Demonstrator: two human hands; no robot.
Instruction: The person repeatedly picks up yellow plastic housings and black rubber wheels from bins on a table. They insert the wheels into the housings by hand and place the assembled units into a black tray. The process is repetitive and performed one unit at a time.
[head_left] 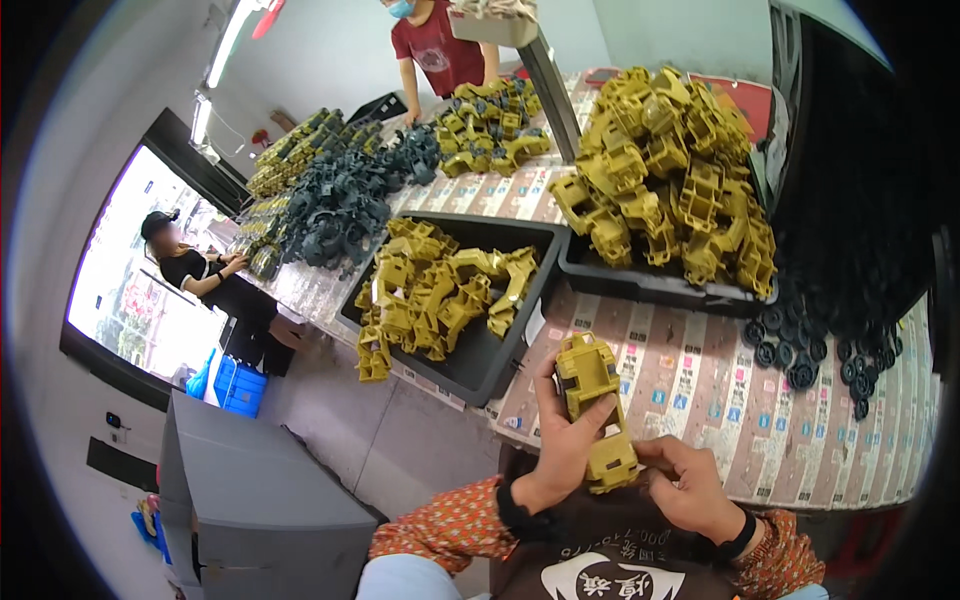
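Observation:
My left hand (565,446) is wrapped around a yellow plastic toy vehicle body (612,456), thumb across its middle. The body is long and boxy with cut-out openings, held tilted over the table's front edge. At its lower end my right hand (697,490) is closed, index finger and thumb curled close to the body's side. Whatever lies between those right fingertips is hidden. Beyond my hands, a black tray (483,388) holds several similar yellow bodies (430,290). A second black tray (665,288) to its right is heaped high with more yellow parts (660,170).
Loose black wheels (785,350) lie at the right of the patterned table (690,400). Dark grey parts (335,200) and yellow pieces (490,125) cover the far end. A metal post (550,95) rises there. Two people stand at the far and left sides. A grey cabinet (260,490) is lower left.

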